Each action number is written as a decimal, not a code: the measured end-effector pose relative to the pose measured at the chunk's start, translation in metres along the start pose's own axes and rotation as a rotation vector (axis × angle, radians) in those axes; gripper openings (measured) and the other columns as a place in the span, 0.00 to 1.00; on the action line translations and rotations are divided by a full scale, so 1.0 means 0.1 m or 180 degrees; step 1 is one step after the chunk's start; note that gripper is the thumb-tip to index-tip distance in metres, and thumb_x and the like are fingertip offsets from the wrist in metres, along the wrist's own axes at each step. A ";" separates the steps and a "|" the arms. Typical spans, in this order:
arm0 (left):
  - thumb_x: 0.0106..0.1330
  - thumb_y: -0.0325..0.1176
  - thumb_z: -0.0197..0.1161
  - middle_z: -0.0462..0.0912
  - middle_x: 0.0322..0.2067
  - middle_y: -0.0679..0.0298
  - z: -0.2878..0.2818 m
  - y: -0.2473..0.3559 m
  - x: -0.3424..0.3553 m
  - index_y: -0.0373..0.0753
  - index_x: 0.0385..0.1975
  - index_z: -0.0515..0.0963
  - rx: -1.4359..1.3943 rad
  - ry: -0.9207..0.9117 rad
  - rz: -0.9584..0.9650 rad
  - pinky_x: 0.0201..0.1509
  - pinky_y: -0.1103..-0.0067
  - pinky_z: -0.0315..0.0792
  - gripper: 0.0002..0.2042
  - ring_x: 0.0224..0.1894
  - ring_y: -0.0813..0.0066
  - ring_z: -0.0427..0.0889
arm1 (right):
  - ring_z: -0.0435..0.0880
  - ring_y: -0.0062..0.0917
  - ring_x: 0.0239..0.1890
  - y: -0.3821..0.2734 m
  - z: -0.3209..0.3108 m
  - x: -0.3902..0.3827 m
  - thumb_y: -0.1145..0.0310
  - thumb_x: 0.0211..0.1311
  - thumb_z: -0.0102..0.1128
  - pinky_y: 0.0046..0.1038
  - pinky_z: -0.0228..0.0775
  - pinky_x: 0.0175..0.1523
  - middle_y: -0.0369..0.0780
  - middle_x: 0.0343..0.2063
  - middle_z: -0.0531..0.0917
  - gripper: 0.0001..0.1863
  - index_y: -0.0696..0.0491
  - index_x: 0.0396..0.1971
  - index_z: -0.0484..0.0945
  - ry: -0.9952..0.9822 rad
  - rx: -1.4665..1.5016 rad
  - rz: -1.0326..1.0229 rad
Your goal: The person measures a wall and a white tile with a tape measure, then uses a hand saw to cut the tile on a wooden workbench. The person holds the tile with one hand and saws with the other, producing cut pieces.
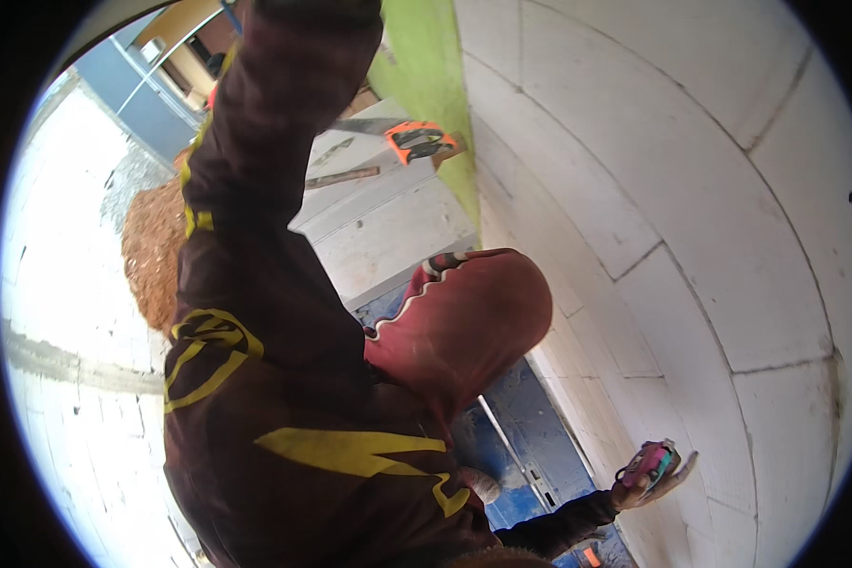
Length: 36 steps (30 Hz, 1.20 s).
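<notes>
In my right hand [632, 490], low at the right beside the block wall, is a small pink and teal tape measure [646, 468] with a dark loop. My thumb and fingers hold it, and one finger stretches out past it toward the wall. My left arm, in a dark sleeve with yellow patterns, reaches up across the picture and leaves it at the top edge, so the left hand is out of sight. Beyond that arm, a handsaw [421, 142] with an orange and black handle lies on pale blocks [388, 241], near a thin wooden strip [343, 178].
A wall of large white blocks [577, 180] curves along the right side. Under my bent, red-clad leg [473, 312] is a blue metal platform [516, 426]. A heap of brown soil [151, 251] shows at the left. A small orange item [592, 557] lies at the bottom.
</notes>
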<state>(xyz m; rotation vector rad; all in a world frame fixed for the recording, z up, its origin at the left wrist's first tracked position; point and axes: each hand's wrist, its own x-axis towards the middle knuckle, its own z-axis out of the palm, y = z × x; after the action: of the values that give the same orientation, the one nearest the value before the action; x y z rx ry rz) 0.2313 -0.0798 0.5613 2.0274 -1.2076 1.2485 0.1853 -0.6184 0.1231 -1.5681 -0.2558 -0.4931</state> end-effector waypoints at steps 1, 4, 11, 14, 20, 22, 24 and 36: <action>0.77 0.48 0.55 0.83 0.41 0.55 0.02 0.15 -0.49 0.32 0.47 0.77 -0.0051 0.0051 -0.0430 0.49 0.68 0.73 0.21 0.41 0.64 0.82 | 0.81 0.30 0.40 0.05 0.19 -0.02 0.30 0.53 0.67 0.32 0.77 0.45 0.45 0.44 0.80 0.63 0.64 0.73 0.53 -0.0415 0.0201 0.0018; 0.78 0.43 0.52 0.83 0.36 0.55 0.13 0.59 -2.01 0.34 0.41 0.77 -0.1160 0.0194 -0.3013 0.44 0.72 0.75 0.16 0.38 0.68 0.83 | 0.81 0.31 0.43 0.28 0.85 -0.05 0.35 0.53 0.67 0.30 0.77 0.47 0.47 0.47 0.80 0.55 0.65 0.68 0.64 -0.1380 0.0791 0.1249; 0.69 0.54 0.63 0.84 0.25 0.54 -0.03 2.13 -5.60 0.31 0.29 0.81 0.3108 0.0646 -0.6649 0.38 0.68 0.76 0.25 0.27 0.60 0.82 | 0.84 0.30 0.44 1.04 2.42 -0.31 0.48 0.62 0.55 0.32 0.76 0.52 0.44 0.44 0.82 0.33 0.62 0.55 0.76 -0.2544 0.1686 0.2907; 0.70 0.55 0.60 0.85 0.41 0.44 -0.61 3.01 -6.45 0.32 0.34 0.81 0.4825 0.0989 -0.6846 0.51 0.63 0.75 0.25 0.42 0.47 0.84 | 0.83 0.27 0.43 1.27 2.92 -0.34 0.54 0.63 0.56 0.29 0.74 0.53 0.42 0.42 0.83 0.28 0.61 0.55 0.77 -0.3111 0.1040 0.2744; 0.69 0.66 0.53 0.83 0.49 0.45 -0.90 3.83 -7.17 0.32 0.50 0.79 0.3343 0.2381 -0.9335 0.55 0.59 0.74 0.36 0.55 0.49 0.81 | 0.82 0.28 0.49 1.49 3.87 0.01 0.65 0.61 0.56 0.30 0.73 0.57 0.46 0.49 0.84 0.29 0.59 0.62 0.75 -0.4085 0.0534 0.3149; 0.69 0.67 0.52 0.83 0.50 0.45 -0.85 3.80 -7.19 0.33 0.51 0.79 0.3025 0.3000 -0.9183 0.55 0.58 0.74 0.36 0.55 0.48 0.81 | 0.81 0.30 0.53 1.48 4.12 0.15 0.66 0.61 0.55 0.30 0.72 0.60 0.49 0.52 0.83 0.30 0.58 0.65 0.73 -0.4437 -0.0075 0.2569; 0.68 0.68 0.52 0.83 0.51 0.46 -0.80 3.77 -7.13 0.34 0.52 0.78 0.2679 0.3425 -0.9151 0.55 0.57 0.74 0.37 0.56 0.48 0.81 | 0.81 0.31 0.57 1.49 4.36 0.31 0.66 0.60 0.55 0.31 0.71 0.62 0.51 0.55 0.82 0.32 0.56 0.67 0.72 -0.4714 -0.0442 0.2125; 0.65 0.73 0.49 0.80 0.55 0.47 -0.58 3.51 -6.77 0.38 0.57 0.77 0.1295 0.4545 -0.9025 0.58 0.50 0.72 0.41 0.58 0.46 0.79 | 0.76 0.28 0.60 1.78 5.35 0.48 0.70 0.57 0.55 0.30 0.69 0.64 0.42 0.68 0.71 0.44 0.48 0.77 0.56 -0.5381 0.0244 0.3262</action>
<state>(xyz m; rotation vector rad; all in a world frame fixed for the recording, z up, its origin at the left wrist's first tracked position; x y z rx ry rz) -0.2335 0.0818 -0.0238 0.4711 2.0061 0.3989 0.3901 -0.1077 -0.0114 -1.4292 -0.6277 1.6958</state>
